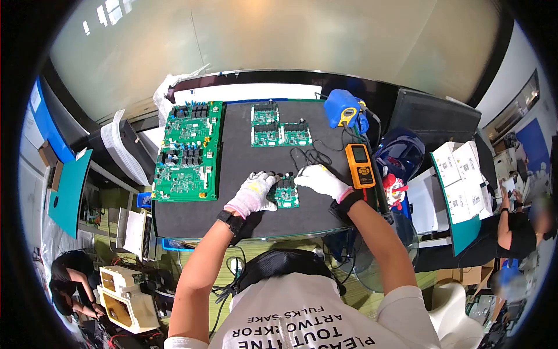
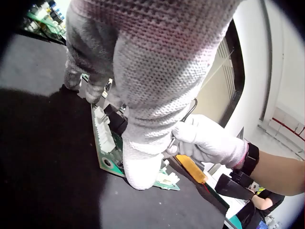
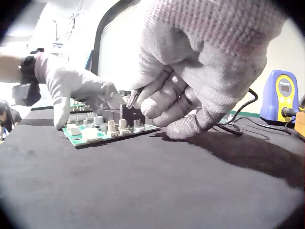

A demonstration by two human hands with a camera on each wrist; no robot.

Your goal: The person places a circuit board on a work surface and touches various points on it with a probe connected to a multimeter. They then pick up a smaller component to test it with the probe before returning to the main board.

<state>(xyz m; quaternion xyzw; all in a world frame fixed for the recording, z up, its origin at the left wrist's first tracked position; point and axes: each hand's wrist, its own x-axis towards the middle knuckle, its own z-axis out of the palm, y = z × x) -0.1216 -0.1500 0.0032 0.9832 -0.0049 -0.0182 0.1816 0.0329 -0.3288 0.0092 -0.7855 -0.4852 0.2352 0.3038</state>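
**Q:** On the near middle of the black tabletop (image 1: 192, 215), what is being worked?

**A:** A small green circuit board (image 1: 286, 193) lies flat there. The gloved left hand (image 1: 253, 195) steadies it from the left, fingertips (image 2: 143, 171) pressed down at the board's edge, fingers bent over it. The gloved right hand (image 1: 321, 180) is curled round a thin metal tool (image 2: 183, 121), tip down among the board's components; the tip itself is hidden behind the fingers.

**Q:** What else does the figure show?

**A:** A large green board (image 1: 187, 152) at the far left, a cluster of three small boards (image 1: 278, 129) at the far middle, an orange handheld meter (image 1: 360, 166) just right of the right hand, and a blue soldering station (image 1: 343, 110) beyond it, with black leads (image 1: 311, 156) looped between.

**Q:** What could go wrong from this position?

**A:** Judged from the frames, the board is held only by fingertip pressure, so a sideways push from the tool could skate it across the mat. A slipped tip might bridge or bend neighbouring parts. The loose leads lie near the right wrist and could snag.
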